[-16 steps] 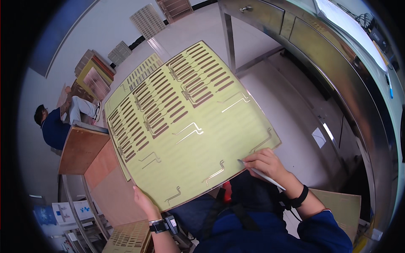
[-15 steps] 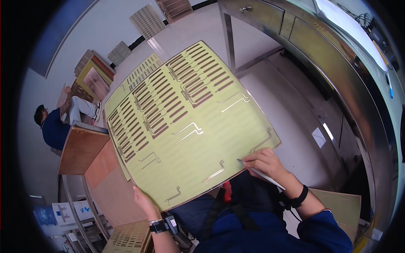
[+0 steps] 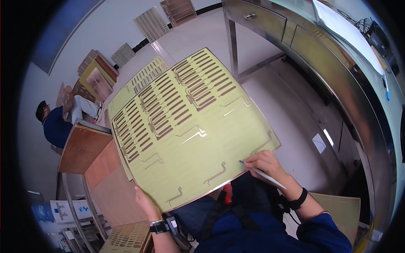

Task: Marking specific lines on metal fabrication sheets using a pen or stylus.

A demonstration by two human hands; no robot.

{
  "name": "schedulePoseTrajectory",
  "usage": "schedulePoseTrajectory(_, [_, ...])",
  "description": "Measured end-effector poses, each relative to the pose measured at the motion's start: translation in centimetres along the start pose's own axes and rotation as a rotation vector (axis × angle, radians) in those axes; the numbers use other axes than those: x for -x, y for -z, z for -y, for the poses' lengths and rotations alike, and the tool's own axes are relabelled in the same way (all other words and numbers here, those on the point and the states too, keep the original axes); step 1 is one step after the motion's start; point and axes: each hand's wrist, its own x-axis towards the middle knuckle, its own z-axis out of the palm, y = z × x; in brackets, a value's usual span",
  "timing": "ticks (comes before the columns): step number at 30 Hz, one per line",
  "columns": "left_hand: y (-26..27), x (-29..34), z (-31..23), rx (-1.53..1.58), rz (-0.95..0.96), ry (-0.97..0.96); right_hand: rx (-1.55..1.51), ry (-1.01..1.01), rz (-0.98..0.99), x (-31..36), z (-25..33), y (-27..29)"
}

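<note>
Left hand [image 3: 146,202], lower left of centre: against the lower-left edge of the panel [image 3: 228,141], fingers partly hidden; closure cannot be told. Panel: across the frame's middle, extending upward beyond both hands. Right hand [image 3: 266,164], lower right of centre: pinching a slim tool [image 3: 272,180], tip over the panel's lower right.

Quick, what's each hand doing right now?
Left hand: at the edge of the yellow-green board, partly hidden; open or closed can't be told.
Right hand: closed, holding a slim pale tool.
</note>
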Motion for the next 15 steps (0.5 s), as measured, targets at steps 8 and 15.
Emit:
schedulePoseTrajectory(8, [0.4,0.0,0.0,0.018,0.031,-0.006,0.009,-0.017,0.038,-0.5,0.6,0.6])
schedulePoseTrajectory(15, [0.0,0.7,-1.3,0.01,0.034,0.02,-0.063,-0.048,0.089,-1.0,0.8,1.5])
